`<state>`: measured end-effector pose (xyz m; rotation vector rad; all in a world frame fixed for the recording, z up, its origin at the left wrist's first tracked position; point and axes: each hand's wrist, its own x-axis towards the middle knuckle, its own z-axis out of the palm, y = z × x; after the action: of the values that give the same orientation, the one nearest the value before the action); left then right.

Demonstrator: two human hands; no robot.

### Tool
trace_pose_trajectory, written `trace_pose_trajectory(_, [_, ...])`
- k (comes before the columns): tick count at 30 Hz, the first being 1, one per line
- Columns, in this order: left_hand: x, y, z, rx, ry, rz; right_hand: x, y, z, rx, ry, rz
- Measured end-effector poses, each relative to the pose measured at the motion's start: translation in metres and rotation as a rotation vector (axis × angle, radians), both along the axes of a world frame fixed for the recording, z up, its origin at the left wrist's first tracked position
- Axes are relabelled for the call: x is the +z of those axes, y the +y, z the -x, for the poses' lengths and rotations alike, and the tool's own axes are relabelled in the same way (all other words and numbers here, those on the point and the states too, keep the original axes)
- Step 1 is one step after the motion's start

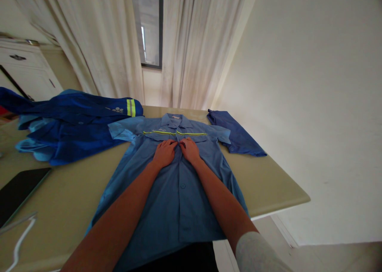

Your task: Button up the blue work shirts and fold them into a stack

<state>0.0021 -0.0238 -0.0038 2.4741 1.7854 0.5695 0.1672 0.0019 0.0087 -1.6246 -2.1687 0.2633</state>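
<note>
A light blue short-sleeved work shirt (176,200) with a yellow reflective chest stripe lies face up on the beige table (268,184), collar away from me. My left hand (164,152) and my right hand (189,149) rest side by side on the shirt's front placket just below the stripe. The fingertips of both hands are curled together at the buttoned seam, pinching the fabric there. Whether a button is between them is hidden.
A pile of dark blue garments (68,125) with a reflective band lies at the left of the table. A folded dark blue piece (235,135) sits to the right of the shirt. A dark tablet (19,190) and a white hanger (20,236) lie near left. The table's right edge drops off beside a wall.
</note>
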Motion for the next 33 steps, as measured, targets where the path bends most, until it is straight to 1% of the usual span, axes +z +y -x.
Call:
trace_pose_trajectory(6, [0.002, -0.001, 0.000, 0.011, 0.006, 0.014, -0.001, 0.002, 0.001, -0.004, 0.002, 0.001])
trace_pose_trajectory(13, [0.002, -0.002, -0.001, 0.013, -0.005, 0.010, -0.002, 0.002, 0.002, -0.049, 0.003, 0.000])
trace_pose_trajectory(21, [0.003, -0.004, -0.004, 0.030, 0.009, -0.012, 0.001, 0.001, 0.001, -0.003, 0.030, 0.017])
trace_pose_trajectory(25, [0.001, -0.003, -0.003, 0.020, -0.004, -0.005, 0.002, -0.001, 0.004, -0.052, 0.017, 0.004])
trace_pose_trajectory(28, [0.000, -0.002, -0.002, 0.009, -0.019, -0.017, 0.003, -0.003, 0.007, -0.098, -0.033, 0.006])
trace_pose_trajectory(33, [0.000, -0.002, -0.001, 0.004, -0.036, -0.004, 0.001, -0.004, 0.011, -0.128, -0.110, 0.005])
